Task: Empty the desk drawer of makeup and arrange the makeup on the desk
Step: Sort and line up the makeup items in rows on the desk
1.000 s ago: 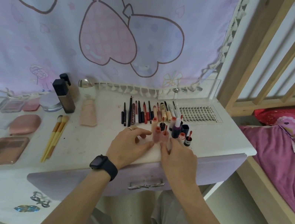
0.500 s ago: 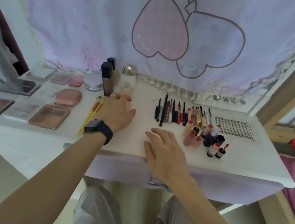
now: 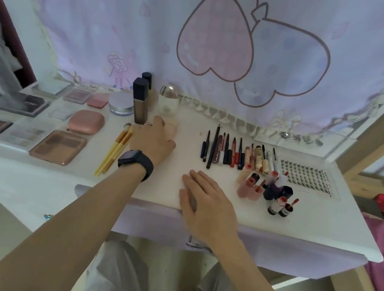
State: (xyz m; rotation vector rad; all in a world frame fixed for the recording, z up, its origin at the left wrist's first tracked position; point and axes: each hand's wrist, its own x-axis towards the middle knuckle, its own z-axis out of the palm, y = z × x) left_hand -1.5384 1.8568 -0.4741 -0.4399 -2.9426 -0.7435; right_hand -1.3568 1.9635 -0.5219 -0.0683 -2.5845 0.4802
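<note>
While my left hand (image 3: 153, 141) covers the pink tube (image 3: 173, 127) at the back of the desk (image 3: 323, 233), I cannot tell whether its fingers clasp it (the dark foundation bottle (image 3: 139, 104) and yellow brushes (image 3: 115, 150) crowd just beside it). My right hand (image 3: 207, 198) lies flat, fingers straight, near the lip-gloss bottles (image 3: 264, 190). A second ago both hands were at those bottles.
</note>
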